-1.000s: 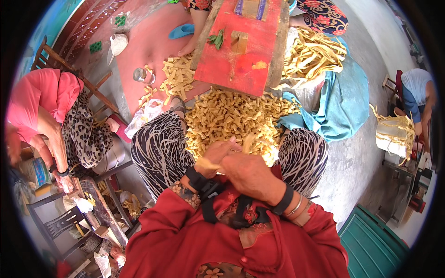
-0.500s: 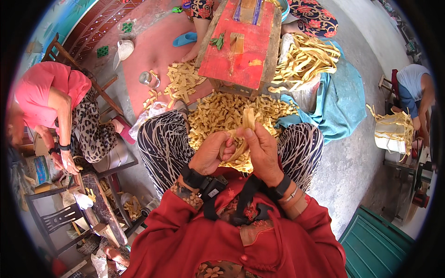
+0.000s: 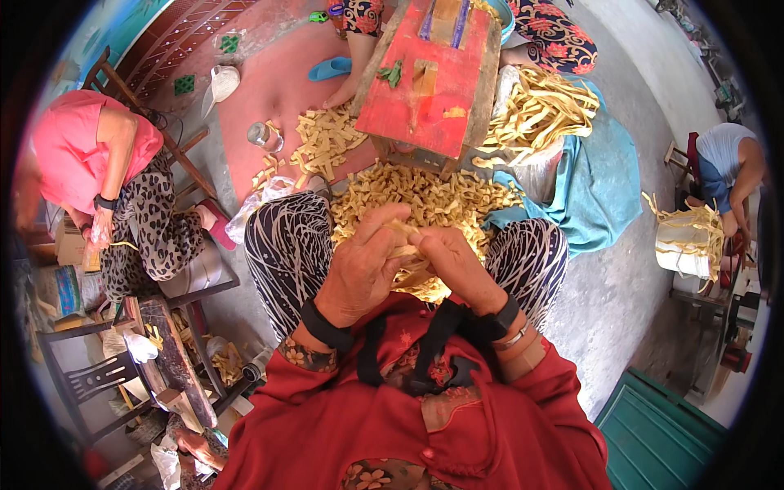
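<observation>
In front of my lap, my left hand (image 3: 363, 265) and my right hand (image 3: 459, 263) meet with fingertips pinched together. Between them is a pale yellow flat strip (image 3: 404, 237), mostly hidden by the fingers; its material I cannot make out. Beneath and beyond the hands spreads a heap of small folded yellow pieces (image 3: 416, 188), lying between my knees. Longer yellow strips (image 3: 543, 110) are bundled farther off to the right, on top of a clear plastic bag.
A red-topped low wooden bench (image 3: 420, 90) stands ahead, a person seated behind it. Flat yellow pieces (image 3: 331, 139) and a glass jar (image 3: 265, 136) sit left of it. A teal cloth (image 3: 604, 192) drapes at right. People work at left and far right, by a white bucket (image 3: 686, 241).
My left hand has risen and turned over the strip, its back now showing. The strip's upright end no longer sticks up. The person at left has drawn their hands back from the bench there.
</observation>
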`<state>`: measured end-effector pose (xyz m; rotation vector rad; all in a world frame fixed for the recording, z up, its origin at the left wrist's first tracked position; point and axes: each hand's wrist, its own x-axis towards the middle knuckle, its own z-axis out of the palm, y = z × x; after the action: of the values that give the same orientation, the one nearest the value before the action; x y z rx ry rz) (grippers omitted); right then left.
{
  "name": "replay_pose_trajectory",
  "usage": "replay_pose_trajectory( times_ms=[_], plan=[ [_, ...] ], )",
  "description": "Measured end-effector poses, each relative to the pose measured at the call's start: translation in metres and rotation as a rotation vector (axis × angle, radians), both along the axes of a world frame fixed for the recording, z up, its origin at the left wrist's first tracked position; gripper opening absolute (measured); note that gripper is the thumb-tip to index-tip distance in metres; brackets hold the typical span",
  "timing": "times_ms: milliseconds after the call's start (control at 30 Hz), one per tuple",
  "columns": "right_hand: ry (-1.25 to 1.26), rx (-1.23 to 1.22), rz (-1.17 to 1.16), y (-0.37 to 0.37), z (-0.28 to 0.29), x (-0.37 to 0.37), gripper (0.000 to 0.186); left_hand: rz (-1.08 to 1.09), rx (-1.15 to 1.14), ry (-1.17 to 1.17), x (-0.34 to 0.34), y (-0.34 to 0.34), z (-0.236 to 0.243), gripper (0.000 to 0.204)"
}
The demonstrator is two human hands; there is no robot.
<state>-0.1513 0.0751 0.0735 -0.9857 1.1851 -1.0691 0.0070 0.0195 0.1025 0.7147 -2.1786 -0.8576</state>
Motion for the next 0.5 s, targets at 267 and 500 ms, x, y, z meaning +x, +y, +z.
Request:
replay_pose_trajectory(
  times_ms=[267,500],
  plan=[
    [0.301,-0.257,0.109,0.014,0.012,-0.002,0.038,-0.190,1.147,0.385,0.015,0.006,-0.010,0.018],
    [0.016,-0.134,0.068,0.020,0.026,-0.011,0.041,-0.220,0.857,0.248,0.005,0.010,0.002,0.037]
  ],
)
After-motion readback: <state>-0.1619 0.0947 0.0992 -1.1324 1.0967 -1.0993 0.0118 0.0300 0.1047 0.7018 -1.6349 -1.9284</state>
